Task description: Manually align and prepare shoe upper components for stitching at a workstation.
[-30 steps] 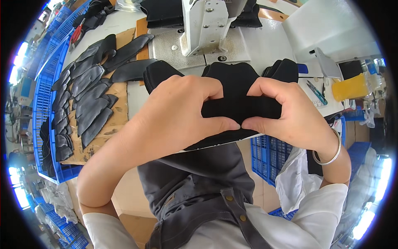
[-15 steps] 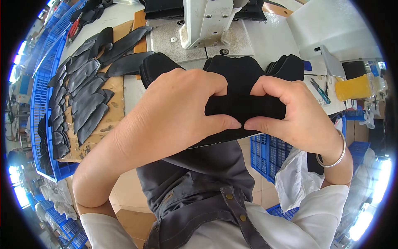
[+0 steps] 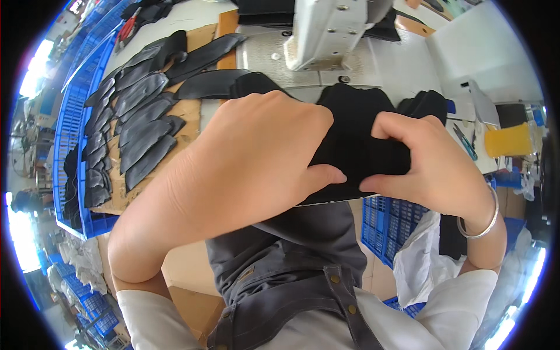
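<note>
Black fabric pieces lie in front of me at the table's near edge, their scalloped far edge toward the machine. My left hand is closed over the left part of the fabric, thumb along the near edge; its other fingertips are hidden beneath the hand. My right hand grips the right part, with bent fingers on top and the thumb near the front edge. The thumb tips point at each other with a small gap between them. Beyond the fabric stands the white post of a machine on a light metal bed.
At left, many dark, curved leather-like pieces lie overlapping on brown cardboard, beside a blue crate. Small snips and a yellow container are at right. Below them stand a blue basket and a white bag.
The view has shifted, so the scene sits further right. My left hand has rolled over the fabric, and its forefinger tip, visible before, is now hidden. The right hand keeps its grip.
</note>
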Motion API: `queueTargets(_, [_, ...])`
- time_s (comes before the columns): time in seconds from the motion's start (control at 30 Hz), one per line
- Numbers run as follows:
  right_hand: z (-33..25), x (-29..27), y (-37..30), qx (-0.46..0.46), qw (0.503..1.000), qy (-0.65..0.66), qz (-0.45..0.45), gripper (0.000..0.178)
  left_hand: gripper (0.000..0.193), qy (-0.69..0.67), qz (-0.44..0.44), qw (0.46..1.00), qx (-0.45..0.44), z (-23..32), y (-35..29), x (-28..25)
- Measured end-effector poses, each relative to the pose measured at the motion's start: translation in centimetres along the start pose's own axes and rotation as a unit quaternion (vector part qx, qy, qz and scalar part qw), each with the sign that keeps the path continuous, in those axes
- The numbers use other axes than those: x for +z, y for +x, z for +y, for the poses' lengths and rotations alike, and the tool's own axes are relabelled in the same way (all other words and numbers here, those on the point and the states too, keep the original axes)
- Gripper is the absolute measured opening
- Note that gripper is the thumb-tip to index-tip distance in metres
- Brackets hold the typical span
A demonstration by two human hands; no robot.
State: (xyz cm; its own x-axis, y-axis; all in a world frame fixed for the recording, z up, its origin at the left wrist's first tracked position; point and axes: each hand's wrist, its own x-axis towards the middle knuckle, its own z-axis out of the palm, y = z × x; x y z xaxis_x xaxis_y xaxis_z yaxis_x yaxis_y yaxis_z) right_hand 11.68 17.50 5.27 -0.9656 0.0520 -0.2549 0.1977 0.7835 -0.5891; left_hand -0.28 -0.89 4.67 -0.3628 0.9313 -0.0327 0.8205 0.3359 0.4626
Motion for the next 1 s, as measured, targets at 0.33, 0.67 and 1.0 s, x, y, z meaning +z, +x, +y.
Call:
queueTargets(0.33, [-0.4, 0.1, -0.1, -0.020, 0.997, -0.068, 0.012, 0.045, 0.030, -0.051, -0.015, 0.998, 0.038, -2.7, -0.2, 0.1])
queueTargets(0.67, [-0.9, 0.1, 0.1, -0.007, 0.998, -0.060, 0.003, 0.045, 0.029, -0.076, -0.003, 0.995, 0.057, -3.2, -0.7, 0.6])
queueTargets(1.0, [0.3, 0.1, -0.6, -0.057, 0.994, -0.091, 0.035, 0.041, 0.030, 0.091, 0.099, 0.991, 0.000, 0.5, -2.5, 1.0])
